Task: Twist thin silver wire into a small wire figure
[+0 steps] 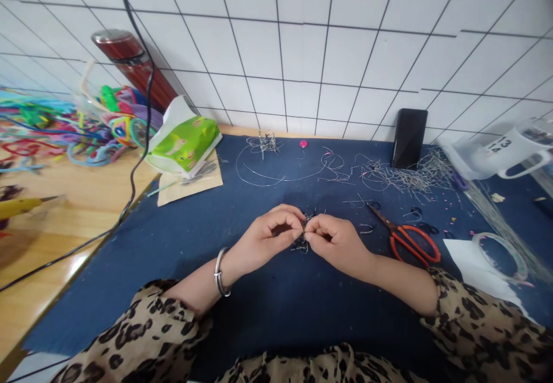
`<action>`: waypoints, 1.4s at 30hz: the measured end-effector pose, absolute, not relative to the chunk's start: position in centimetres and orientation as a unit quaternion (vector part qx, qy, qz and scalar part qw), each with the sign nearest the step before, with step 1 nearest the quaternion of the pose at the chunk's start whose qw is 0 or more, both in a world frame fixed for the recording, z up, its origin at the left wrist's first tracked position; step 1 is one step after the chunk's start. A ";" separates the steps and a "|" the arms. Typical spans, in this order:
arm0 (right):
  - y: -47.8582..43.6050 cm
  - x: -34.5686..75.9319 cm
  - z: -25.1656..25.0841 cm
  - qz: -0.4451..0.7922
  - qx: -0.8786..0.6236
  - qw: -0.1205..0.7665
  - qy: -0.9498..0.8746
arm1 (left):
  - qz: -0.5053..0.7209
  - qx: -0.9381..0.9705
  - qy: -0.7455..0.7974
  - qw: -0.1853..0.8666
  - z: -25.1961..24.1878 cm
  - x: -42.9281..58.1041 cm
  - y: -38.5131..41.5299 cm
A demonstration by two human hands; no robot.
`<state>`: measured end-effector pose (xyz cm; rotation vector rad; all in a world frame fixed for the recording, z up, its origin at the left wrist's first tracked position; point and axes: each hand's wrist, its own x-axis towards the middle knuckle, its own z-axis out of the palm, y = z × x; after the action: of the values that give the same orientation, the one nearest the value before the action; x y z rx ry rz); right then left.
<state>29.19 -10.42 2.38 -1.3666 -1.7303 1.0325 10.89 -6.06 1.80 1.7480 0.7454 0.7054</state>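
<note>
My left hand [276, 233] and my right hand [334, 242] meet above the dark blue cloth, thumbs and forefingers pinched and nearly touching. Between them is a small piece of bent, dark metal wire [301, 246], mostly covered by my fingers. Both hands are closed on it. Its exact shape cannot be made out. To the right of my right hand lie scissors [412, 242] with orange-red handles, blades pointing to the upper left. A small wire frame [266, 141] stands at the back, beyond my hands.
A tangle of thin wire [401, 173] spreads at the back right, near a black phone [409, 138] leaning on the wall. A roll of tape [500, 256] rests on white paper at right. On the left are a green tissue pack [185, 144], a red thermos [133, 66] and a black cable [149, 101].
</note>
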 end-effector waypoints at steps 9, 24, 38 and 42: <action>-10.1 29.8 1.6 0.471 -0.529 0.377 -0.597 | 0.288 0.753 0.342 0.484 1.4 10.3 -5.4; -9.9 29.9 1.5 0.555 -0.490 0.391 -0.547 | 0.257 0.780 0.325 0.470 1.3 11.1 -6.4; -9.9 30.0 1.8 0.554 -0.467 0.387 -0.570 | 0.297 0.613 0.313 0.662 0.6 11.5 -6.3; -9.9 30.0 1.8 0.533 -0.454 0.385 -0.601 | 0.314 0.577 0.324 0.681 0.4 11.4 -6.2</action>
<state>29.97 -9.92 1.80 -1.1575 -1.5310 1.3588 11.36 -6.18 0.41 1.2945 0.7273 0.7042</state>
